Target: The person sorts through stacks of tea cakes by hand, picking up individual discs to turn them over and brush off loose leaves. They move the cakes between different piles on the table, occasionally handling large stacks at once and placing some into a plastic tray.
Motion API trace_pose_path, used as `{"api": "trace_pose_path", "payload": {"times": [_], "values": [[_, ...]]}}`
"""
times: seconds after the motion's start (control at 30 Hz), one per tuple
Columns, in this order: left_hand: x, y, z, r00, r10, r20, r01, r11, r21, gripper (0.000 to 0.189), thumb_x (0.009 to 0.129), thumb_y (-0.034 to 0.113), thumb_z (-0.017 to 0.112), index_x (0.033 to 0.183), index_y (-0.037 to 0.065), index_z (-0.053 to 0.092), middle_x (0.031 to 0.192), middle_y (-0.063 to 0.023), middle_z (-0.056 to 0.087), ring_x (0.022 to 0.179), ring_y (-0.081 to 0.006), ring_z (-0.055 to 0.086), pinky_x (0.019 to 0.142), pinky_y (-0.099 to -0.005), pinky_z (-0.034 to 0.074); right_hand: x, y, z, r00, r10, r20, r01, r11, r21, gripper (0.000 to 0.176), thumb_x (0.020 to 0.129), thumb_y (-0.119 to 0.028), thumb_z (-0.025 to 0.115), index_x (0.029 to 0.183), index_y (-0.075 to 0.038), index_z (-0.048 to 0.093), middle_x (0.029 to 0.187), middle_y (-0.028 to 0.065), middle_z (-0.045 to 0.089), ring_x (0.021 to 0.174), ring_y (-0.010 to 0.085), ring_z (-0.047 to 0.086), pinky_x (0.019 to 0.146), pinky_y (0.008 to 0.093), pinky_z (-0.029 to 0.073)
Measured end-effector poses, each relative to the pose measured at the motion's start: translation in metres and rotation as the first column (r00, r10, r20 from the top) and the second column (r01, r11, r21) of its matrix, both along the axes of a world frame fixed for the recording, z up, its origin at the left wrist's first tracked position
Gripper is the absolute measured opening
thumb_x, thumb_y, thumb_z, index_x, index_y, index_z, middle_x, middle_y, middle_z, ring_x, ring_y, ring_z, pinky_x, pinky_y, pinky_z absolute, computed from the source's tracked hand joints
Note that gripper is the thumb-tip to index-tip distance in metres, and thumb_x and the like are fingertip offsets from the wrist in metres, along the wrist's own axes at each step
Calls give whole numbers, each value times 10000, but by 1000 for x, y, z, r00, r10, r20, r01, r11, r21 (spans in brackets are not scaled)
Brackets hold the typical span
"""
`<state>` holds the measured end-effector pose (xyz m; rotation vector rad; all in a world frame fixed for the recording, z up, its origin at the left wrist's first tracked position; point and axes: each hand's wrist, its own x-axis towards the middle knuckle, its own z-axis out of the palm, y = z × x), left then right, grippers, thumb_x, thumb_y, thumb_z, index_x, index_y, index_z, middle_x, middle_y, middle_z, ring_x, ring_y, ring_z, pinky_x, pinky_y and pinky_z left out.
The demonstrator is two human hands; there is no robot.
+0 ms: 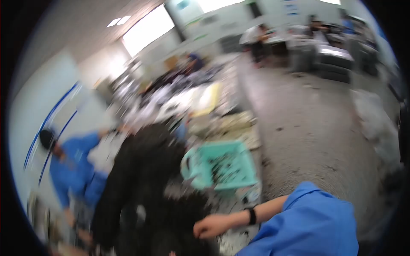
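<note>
A large black garment or heap of black cloth [141,179] fills the lower middle of the head view, smeared by motion. My right hand [211,226], with a black band at the wrist and a blue sleeve, reaches in from the right. Its fingers are curled closed at the right edge of the black cloth. My left hand cannot be made out; the dark cloth covers much of that side. Just beyond my right hand a turquoise plastic basket [192,173] sits on the table, with small dark pieces scattered inside.
A person in blue [79,158] stands across the table at left, one arm stretched towards the cloth. Bags and fabric piles [183,87] run along the long table. Grey floor [303,128] lies to the right. More people and dark bins [335,62] are at the back.
</note>
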<state>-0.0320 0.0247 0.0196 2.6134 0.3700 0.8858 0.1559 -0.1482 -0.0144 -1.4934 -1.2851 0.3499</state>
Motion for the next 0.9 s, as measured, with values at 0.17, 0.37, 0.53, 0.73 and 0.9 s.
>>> {"api": "trace_pose_path", "payload": {"times": [0.17,0.37,0.53,0.73,0.9], "values": [[-46,38,9,779,523,345,-359,824,-438,414,1016,190,439,1277,-130,472,1262,-237,557,1154,-285,553,996,-343,417,6,29,-8,981,-91,-169,100,994,49,225,839,-97,654,1061,-65,629,993,79,633,910,208,651,777,332,533],[-110,68,-5,357,837,414,15,438,-899,559,1005,304,493,1382,-83,352,1412,-189,412,1237,-254,444,1042,-358,373,13,52,-22,923,-169,-346,199,979,52,289,862,-38,599,1145,-43,543,1122,64,556,1075,185,542,900,329,443],[-153,89,-78,312,925,215,157,173,-972,511,998,233,487,1410,-32,343,1435,-186,381,1291,-285,401,1096,-403,318,20,64,-30,893,-87,-441,88,996,-17,249,885,-33,569,1133,-24,542,1092,62,567,1041,169,550,886,321,442],[-118,50,-31,725,627,284,-458,747,-481,468,881,101,571,1321,-21,468,1379,-188,476,1295,-295,444,1104,-389,311,35,92,-27,903,8,-430,-20,1000,-23,289,903,-57,557,1189,-19,531,1135,77,572,1070,175,547,925,324,435],[-18,7,-4,964,181,-195,-182,983,11,665,828,297,699,1374,2,460,1472,-179,399,1387,-334,347,1123,-491,278,31,133,-5,868,15,-497,-91,987,-130,455,954,-153,513,1375,-9,419,1336,122,500,1242,224,468,1044,338,353]]}}
